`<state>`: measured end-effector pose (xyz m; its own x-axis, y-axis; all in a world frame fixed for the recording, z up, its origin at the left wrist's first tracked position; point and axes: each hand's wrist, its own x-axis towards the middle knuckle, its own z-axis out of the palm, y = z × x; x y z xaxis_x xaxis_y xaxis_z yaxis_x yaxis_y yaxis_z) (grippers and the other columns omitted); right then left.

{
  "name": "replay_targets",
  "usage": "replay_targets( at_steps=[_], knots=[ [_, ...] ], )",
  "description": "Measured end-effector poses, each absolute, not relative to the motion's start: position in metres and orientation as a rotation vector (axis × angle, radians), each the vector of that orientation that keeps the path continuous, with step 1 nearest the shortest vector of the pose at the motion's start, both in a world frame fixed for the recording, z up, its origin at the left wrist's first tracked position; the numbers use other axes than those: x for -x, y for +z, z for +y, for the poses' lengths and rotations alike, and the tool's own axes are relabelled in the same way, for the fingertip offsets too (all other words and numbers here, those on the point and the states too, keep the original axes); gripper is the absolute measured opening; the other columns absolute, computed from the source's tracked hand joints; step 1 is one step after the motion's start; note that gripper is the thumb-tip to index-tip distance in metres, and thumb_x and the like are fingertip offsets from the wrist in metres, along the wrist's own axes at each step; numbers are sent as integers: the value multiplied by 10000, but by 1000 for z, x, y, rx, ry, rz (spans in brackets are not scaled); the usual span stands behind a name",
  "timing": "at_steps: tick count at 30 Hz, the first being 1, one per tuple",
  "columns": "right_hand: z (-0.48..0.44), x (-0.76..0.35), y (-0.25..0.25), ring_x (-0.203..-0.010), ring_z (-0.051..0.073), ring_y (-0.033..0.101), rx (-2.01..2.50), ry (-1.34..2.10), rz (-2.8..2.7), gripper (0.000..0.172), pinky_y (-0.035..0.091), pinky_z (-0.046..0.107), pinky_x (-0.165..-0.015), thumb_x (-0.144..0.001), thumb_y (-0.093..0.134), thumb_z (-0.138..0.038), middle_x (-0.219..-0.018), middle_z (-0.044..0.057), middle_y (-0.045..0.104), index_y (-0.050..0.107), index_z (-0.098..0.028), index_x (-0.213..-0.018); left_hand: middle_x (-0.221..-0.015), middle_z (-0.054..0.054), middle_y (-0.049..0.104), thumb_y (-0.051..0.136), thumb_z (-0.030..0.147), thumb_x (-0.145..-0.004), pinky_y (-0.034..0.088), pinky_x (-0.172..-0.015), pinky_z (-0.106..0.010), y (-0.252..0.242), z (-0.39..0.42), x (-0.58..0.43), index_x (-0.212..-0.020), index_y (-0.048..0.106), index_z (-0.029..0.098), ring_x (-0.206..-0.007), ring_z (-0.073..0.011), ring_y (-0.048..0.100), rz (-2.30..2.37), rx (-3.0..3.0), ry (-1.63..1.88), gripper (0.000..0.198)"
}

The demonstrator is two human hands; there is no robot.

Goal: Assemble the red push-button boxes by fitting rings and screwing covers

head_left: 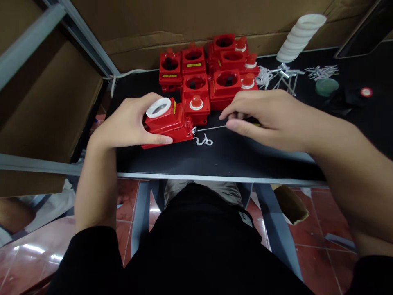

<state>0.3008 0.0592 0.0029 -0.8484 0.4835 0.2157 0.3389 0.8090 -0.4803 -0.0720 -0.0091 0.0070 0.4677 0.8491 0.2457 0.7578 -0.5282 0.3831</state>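
My left hand (129, 123) grips a red plastic housing (167, 123) with a white ring (158, 107) on its top, pressing it on the black table (227, 157). My right hand (260, 114) is closed in a pinch on a thin white cable tie (211, 128) that runs from the housing's right end. A small white curled offcut (204, 141) lies on the table just below the tie.
Several more red housings (211, 69) with red buttons are clustered behind. A stack of white rings (299, 37), loose white ties (282, 76), a green lid (327, 86) and a cardboard wall (184, 24) stand at the back. A metal frame (37, 37) is at left.
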Motion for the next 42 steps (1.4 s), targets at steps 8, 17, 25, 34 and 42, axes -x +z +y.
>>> replay_targets(
  at_steps=[8,17,25,34,42],
  knots=[
    [64,-305,3,-957,285,701,541,602,-2690,236,552,461,-835,-1058,721,-461,-1130,100,747,787,-275,-1185,-1089,-2,843,987,829,-752,550,-762,-331,4,-11,73,-1270,744,239,-849,-201,661,1366,-2477,674,822],
    [67,-304,-3,-873,253,599,485,671,-2689,148,523,448,-817,-1063,671,-406,-1049,72,625,768,-295,-1045,-1137,-18,849,968,827,-792,566,-793,-324,4,-9,76,-1306,725,221,-848,-194,652,1359,-2528,618,830],
    [77,-315,-1,-894,278,631,510,651,-2740,168,519,474,-820,-1049,659,-419,-1045,99,667,743,-282,-1000,-1188,-13,839,948,790,-838,590,-747,-339,8,-8,84,-1401,707,255,-867,-205,717,1266,-2657,473,813],
    [83,-313,-5,-875,236,623,487,725,-2708,194,492,404,-802,-1016,731,-462,-1032,61,682,805,-284,-990,-1242,-80,791,924,531,-972,615,-977,-541,32,-33,53,-1375,776,344,-1089,-325,715,1409,-2720,922,468],
    [85,-323,8,-882,240,643,435,742,-2725,199,512,408,-791,-1029,747,-475,-1020,62,702,806,-286,-1000,-1297,-83,827,793,362,-1058,600,-1077,-623,47,-15,-10,-1416,772,323,-1213,-395,705,1035,-2940,422,361]
  ],
)
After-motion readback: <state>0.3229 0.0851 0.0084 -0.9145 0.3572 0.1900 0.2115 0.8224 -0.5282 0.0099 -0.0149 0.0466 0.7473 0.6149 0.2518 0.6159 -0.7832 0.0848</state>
